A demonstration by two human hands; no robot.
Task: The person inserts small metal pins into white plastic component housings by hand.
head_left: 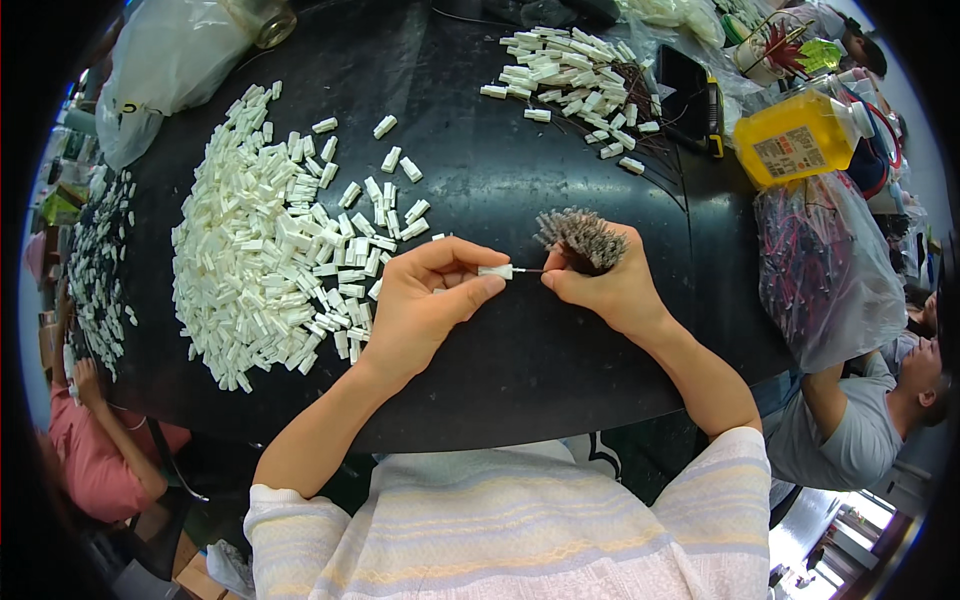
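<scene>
Centrally, over a black tabletop (pixel 590 375), the left hand (pixel 425 295) pinches a small white connector (pixel 495 271) between thumb and forefinger, its other fingers curled. Just to its right, the right hand (pixel 622 290) is closed around a bundle of wires (pixel 585 238) with bristling greyish tips pointing up and away from the wearer; its thumb and forefinger also pinch a thin wire (pixel 530 270). The key relation: connector and wire lie on one nearly level line between the hands, both long axes running left to right, the wire's end pointing left at the connector. The two seem to meet, though whether the tip is inside is too small to tell. Beside the left hand, and far nearer to it than to the right, spreads a large heap of loose white connectors (pixel 255 250). Beyond the right hand, toward the far edge, is a smaller pile of connectors with dark wires (pixel 575 75). Further right stand a bottle of yellow liquid (pixel 790 140) and a clear bag of reddish wires (pixel 825 270). At far left, a co-worker in pink (pixel 105 455) reaches toward another scatter of white pieces (pixel 100 260).
</scene>
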